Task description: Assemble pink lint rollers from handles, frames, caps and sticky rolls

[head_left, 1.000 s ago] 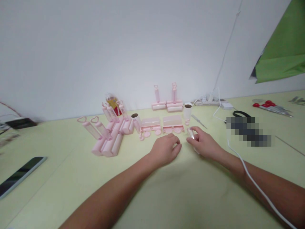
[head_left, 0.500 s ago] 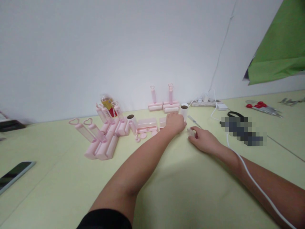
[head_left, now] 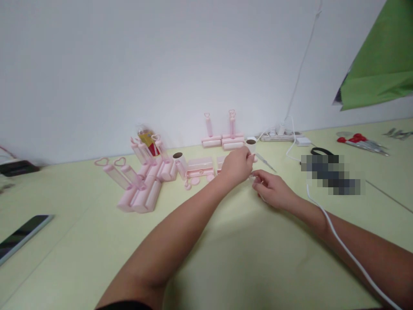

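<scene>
My left hand [head_left: 237,165] is closed, thumb and finger pinched beside a white tube [head_left: 251,145]; a bit of pale pink shows by the fingertips, too small to name. Just below it, my right hand [head_left: 273,189] is curled around a small translucent piece [head_left: 253,177], mostly hidden by the fingers. The two hands nearly meet. Left of them lie an open pink case [head_left: 200,172] with a clear lid and a pink disc [head_left: 195,181]. A thin pointed tool [head_left: 266,162] rests beyond my right hand.
Pink roller-like pieces with heart-shaped loops stand at the left [head_left: 142,196] and back [head_left: 232,140]. Another white tube [head_left: 177,159] is near the case. On the right are red-handled tools [head_left: 363,142], a power strip [head_left: 279,137] and a white cable [head_left: 342,247] crossing my right forearm. A phone [head_left: 24,237] lies left.
My right hand has moved slightly left, bringing the translucent piece close under my left hand. My left hand has turned, with its thumb raised in a pinch.
</scene>
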`<state>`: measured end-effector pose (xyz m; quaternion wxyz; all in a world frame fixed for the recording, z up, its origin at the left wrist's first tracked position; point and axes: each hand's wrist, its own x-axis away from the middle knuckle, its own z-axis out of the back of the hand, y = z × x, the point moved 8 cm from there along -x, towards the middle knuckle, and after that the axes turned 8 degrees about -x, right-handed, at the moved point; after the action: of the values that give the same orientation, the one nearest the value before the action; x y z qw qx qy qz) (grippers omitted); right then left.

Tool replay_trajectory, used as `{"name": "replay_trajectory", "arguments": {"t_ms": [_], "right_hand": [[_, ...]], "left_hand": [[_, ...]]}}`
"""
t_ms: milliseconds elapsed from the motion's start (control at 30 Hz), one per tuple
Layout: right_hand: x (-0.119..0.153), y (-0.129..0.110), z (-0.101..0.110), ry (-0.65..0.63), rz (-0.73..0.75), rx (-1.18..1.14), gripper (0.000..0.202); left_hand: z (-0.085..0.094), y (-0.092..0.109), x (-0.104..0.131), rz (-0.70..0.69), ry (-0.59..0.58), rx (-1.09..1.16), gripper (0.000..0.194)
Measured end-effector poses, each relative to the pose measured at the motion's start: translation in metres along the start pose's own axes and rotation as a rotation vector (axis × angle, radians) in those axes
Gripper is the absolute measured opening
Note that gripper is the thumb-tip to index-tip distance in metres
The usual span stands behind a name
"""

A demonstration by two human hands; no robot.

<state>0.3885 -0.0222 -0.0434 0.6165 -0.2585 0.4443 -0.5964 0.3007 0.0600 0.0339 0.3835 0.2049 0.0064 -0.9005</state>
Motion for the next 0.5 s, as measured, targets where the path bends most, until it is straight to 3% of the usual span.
{"name": "replay_trajectory", "arguments": {"t_ms": [133,300,400,500], "right_hand": [[0.011,-0.018,-0.013,-0.082,0.077,-0.073,0.026],[0.032,-0.047,-0.037,-0.308,0.171,-0.117,0.027],[0.042,-0.058,-0.046,-0.378,0.205,-0.087,0.028],[0.046,-0.064,-0.049,-0.404,0.24,-0.034,0.027]], "left_hand": [[0.017,-0.026,0.061,0.136,0.008,0.418,0.026],[0.006,-0.047,0.132,0.335,-0.133,0.869,0.029],[0.004,-0.046,0.15,0.365,-0.18,1.028,0.03],[0.004,-0.043,0.155,0.349,-0.204,1.106,0.032]]}}
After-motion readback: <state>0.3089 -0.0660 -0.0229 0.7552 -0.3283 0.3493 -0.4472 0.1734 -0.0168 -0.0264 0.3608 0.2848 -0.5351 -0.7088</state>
